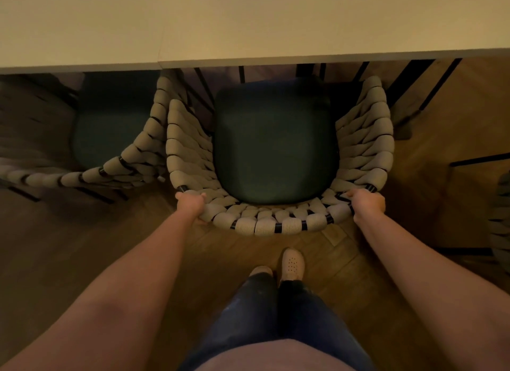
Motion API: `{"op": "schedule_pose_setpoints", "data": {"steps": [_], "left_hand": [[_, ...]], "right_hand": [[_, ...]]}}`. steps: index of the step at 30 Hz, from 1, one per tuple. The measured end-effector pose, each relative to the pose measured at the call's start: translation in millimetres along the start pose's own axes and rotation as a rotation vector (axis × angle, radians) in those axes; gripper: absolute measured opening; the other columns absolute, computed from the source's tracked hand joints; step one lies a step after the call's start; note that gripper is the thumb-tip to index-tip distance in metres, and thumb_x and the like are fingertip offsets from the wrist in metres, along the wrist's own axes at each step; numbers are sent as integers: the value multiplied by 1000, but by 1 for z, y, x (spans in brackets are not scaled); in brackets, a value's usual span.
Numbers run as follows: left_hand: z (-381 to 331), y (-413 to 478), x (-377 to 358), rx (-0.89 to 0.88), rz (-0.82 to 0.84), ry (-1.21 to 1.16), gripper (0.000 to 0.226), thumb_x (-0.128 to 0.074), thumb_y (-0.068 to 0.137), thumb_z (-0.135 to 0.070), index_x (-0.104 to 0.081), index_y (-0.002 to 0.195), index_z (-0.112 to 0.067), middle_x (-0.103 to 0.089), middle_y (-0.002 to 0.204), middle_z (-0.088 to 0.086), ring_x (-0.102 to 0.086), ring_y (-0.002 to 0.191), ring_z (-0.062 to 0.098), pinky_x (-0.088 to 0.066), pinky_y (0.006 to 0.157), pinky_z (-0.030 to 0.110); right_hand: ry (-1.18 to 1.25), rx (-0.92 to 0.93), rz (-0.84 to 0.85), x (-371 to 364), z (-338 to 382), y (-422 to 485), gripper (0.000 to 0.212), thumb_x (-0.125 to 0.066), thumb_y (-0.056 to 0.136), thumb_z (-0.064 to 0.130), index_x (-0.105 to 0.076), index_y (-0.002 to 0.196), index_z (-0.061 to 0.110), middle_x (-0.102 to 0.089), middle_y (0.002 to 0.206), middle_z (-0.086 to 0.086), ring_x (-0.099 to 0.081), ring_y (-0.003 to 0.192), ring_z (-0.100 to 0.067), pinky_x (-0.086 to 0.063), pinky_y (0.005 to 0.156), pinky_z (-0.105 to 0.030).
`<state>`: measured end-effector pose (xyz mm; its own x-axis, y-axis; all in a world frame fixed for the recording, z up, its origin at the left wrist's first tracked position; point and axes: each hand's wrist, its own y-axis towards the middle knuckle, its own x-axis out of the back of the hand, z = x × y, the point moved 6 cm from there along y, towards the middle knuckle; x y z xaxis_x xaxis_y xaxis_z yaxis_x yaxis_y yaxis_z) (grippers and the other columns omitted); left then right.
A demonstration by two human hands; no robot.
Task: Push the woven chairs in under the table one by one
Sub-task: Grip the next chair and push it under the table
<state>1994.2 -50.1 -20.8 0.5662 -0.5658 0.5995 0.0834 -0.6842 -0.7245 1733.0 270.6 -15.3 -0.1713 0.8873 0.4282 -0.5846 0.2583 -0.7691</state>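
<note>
1. Left hand is curled over the back rim of the chair at its left rear corner, fingers wrapped round the woven band.
2. Right hand is closed the same way on the right rear corner of the same rim, fingers hooked over the top.
3. Both arms reach forward and down, bare to above the elbow.
4. That chair stands straight ahead, facing the tabletop; the front of its dark seat cushion lies at the tabletop's near edge, while the rest of the seat and the curved woven back are out in the open.
5. A second chair stands just beside it to the left, its woven arm nearly touching the first chair's left side, its seat partly under the tabletop edge.
6. Part of a third woven back shows at the far right edge.
7. Dark metal legs show under the tabletop.
8. Below, on the wooden floor, a light shoe points toward the chair, with dark trousers above it.
</note>
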Motion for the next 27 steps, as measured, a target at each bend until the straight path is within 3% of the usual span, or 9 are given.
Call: {"op": "schedule_pose_setpoints", "data": {"steps": [4,6,12,22,27], "left_hand": [[-11,7,7,20,-7,22,63,-56,97,-26,-20,145,-9,-40,138,21,-51,117,40,-54,64,39],[-16,8,6,27,10,47,65,-56,97,-29,-17,146,-9,-42,137,22,-52,117,40,-51,58,35],[-39,22,8,14,6,-17,65,-57,97,-24,-17,147,-14,-38,142,20,-47,122,42,-57,76,50],[-80,44,8,-10,3,-3,60,-56,97,-22,-19,144,-16,-40,139,19,-50,118,40,-58,77,47],[-76,51,7,-48,-53,47,60,-55,97,-22,-21,145,-11,-47,132,19,-55,111,37,-54,87,50]], "right_hand": [[-36,23,-1,-17,13,3,55,-64,92,17,-41,141,11,-53,130,-14,-54,118,-29,-48,89,-35],[-43,28,-14,-21,19,10,52,-63,92,20,-41,139,11,-54,127,-14,-55,115,-28,-47,84,-34],[-127,48,-67,-35,36,20,49,-63,92,22,-44,134,7,-56,119,-14,-57,106,-28,-49,85,-36],[-179,58,-68,-56,71,34,49,-63,92,21,-44,134,4,-57,118,-16,-58,107,-30,-50,85,-36],[-178,81,-86,-55,65,38,52,-62,91,24,-42,135,5,-55,123,-16,-56,111,-30,-51,93,-39]]}}
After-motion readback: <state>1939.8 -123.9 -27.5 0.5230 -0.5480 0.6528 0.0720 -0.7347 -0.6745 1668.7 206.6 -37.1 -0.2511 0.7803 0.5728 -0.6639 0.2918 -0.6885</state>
